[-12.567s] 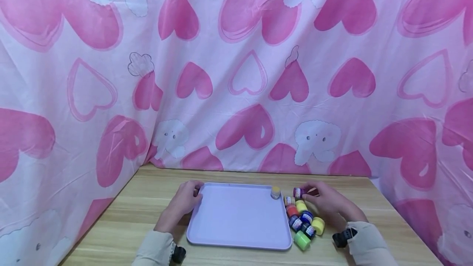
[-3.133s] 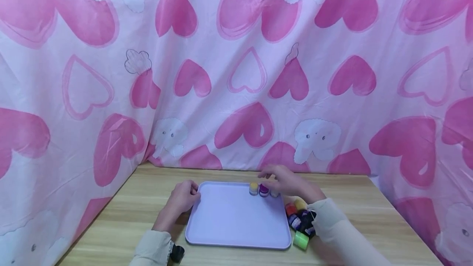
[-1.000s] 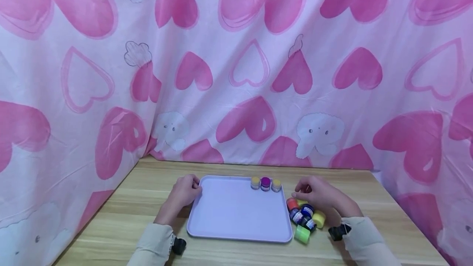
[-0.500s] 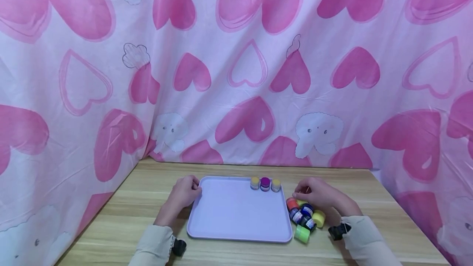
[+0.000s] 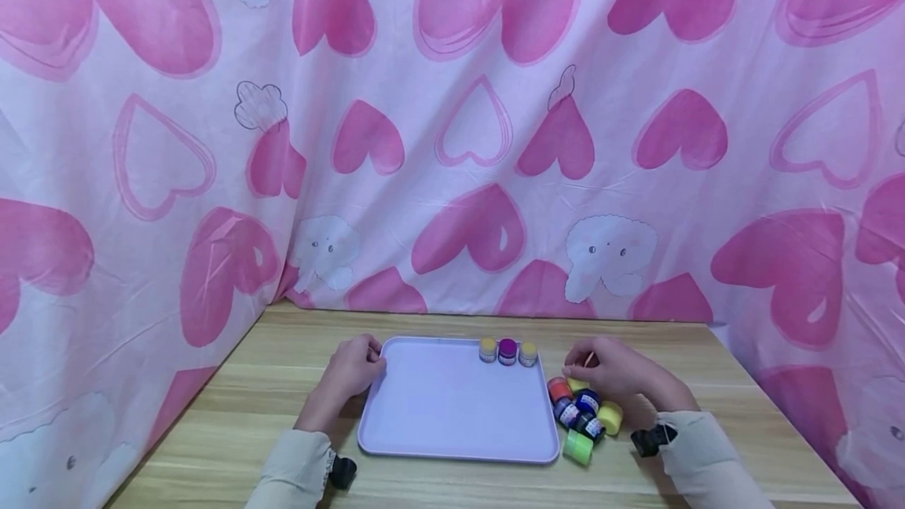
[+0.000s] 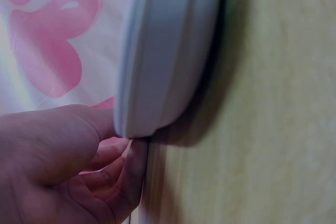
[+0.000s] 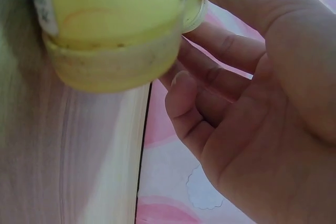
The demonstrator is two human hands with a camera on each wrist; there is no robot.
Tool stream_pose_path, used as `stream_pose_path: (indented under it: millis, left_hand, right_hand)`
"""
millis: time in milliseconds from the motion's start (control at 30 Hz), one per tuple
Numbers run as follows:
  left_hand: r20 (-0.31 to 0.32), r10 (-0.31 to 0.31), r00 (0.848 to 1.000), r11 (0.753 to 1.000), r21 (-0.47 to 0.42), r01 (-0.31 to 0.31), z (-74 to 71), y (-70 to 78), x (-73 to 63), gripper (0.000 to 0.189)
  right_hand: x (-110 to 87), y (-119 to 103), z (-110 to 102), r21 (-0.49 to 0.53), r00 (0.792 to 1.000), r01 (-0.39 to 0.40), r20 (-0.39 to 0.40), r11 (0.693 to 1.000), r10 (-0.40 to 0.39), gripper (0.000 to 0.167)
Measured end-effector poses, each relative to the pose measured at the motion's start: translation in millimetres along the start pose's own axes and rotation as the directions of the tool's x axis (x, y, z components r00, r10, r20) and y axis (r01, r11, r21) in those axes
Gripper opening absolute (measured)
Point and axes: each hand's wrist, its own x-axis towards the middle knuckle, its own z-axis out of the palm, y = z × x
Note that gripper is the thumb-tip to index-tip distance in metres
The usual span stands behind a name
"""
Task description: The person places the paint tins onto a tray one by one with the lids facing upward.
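I'm pinching the tray [image 5: 458,407] with my left fingers [image 6: 131,177] while my right fingers [image 7: 226,45], parted jar-wide, are apparently gripping a yellow jar [image 5: 577,386] for pickup, likely needing a lift toward the row [image 5: 507,353].

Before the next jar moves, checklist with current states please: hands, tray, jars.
1. Left hand holding the tray: ok, thumb and fingers are at its left rim.
2. Tray flat on the table: ok, looks flat.
3. Placed jars upright: ok, the purple-lidded jar stands between two ochre-lidded jars at the tray's far right.
4. Right hand gripping the yellow jar under its fingertips: cannot tell, contact is unclear.
5. Loose jars upright: not ok, the green jar for one lies on its side.
6. Red jar off the tray's right edge: cannot tell, very close.
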Motion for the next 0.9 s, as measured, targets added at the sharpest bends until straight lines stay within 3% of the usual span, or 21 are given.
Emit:
stream_pose_path:
  millis: [500, 900]
  left_hand:
    - [-0.012, 0.015, 1.000, 1.000, 0.002, -0.015, -0.1, 0.6, 1.8, 0.017]
    - [-0.016, 0.037, 0.999, 0.999, 0.002, -0.037, -1.2, 0.0, -1.8, 0.017]
  right_hand:
    - [-1.5, -2.5, -4.9, 0.017, 1.000, -0.005, -0.017, 1.000, 0.005, 0.033]
    - [-0.7, -1.3, -5.6, 0.041, 0.997, 0.070, -0.015, 0.997, -0.069, 0.030]
